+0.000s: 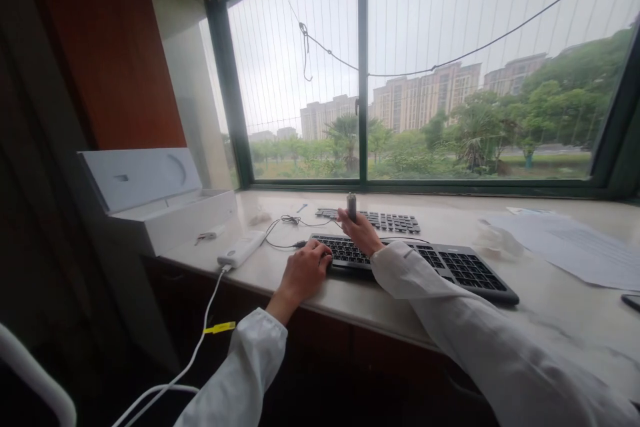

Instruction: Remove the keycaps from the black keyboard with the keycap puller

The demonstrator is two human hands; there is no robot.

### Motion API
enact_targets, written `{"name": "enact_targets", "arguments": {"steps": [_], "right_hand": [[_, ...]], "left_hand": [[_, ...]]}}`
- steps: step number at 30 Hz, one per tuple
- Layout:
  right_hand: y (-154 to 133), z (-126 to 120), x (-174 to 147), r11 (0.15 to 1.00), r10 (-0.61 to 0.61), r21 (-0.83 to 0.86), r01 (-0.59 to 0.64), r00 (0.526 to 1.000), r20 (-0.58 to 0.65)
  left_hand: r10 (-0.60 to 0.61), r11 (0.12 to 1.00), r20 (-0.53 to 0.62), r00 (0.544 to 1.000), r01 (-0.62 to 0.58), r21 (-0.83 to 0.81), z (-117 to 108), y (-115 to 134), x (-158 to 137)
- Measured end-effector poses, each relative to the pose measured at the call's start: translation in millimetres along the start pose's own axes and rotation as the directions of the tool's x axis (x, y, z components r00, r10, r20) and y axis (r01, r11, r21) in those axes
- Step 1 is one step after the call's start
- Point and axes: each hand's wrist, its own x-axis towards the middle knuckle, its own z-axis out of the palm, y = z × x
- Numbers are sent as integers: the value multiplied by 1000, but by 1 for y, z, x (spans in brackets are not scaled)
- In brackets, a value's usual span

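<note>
A black keyboard lies along the front of the pale counter. My left hand is at its left end, fingers bent over the edge and gripping it. Above the keyboard, my right hand is closed around a small grey cylinder-shaped tool that points upward; its exact kind does not show. Behind the keyboard, a strip of dark keys lies in rows on the counter, partly hidden by my right hand. My right forearm covers part of the keyboard's middle.
An open white box stands at the left. Nearby are a white power strip, a white cord with a yellow tag, and a tangled black cable. Paper sheets and crumpled clear plastic lie right. A window stands behind.
</note>
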Motion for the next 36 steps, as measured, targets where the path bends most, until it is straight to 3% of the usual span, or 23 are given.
{"name": "enact_targets", "arguments": {"steps": [4,10,18,26,36], "right_hand": [[-3,22,-3,966,41,254,-47,999,29],[5,35,-12,951,77,292,-104,992,105],[18,36,-10,878,165,442,-184,983,82],[11,39,-14,835,169,511,-207,978,121],[13,40,-15,860,218,465,-211,975,39]], "left_hand": [[1,1000,13,1000,-1,9,0,-1,0],[26,1000,27,999,-26,0,-3,0,0],[-2,1000,46,999,3,-16,-1,-1,1],[41,999,19,999,-40,-8,1,-4,2],[21,1000,35,999,-21,-11,0,-2,2]]}}
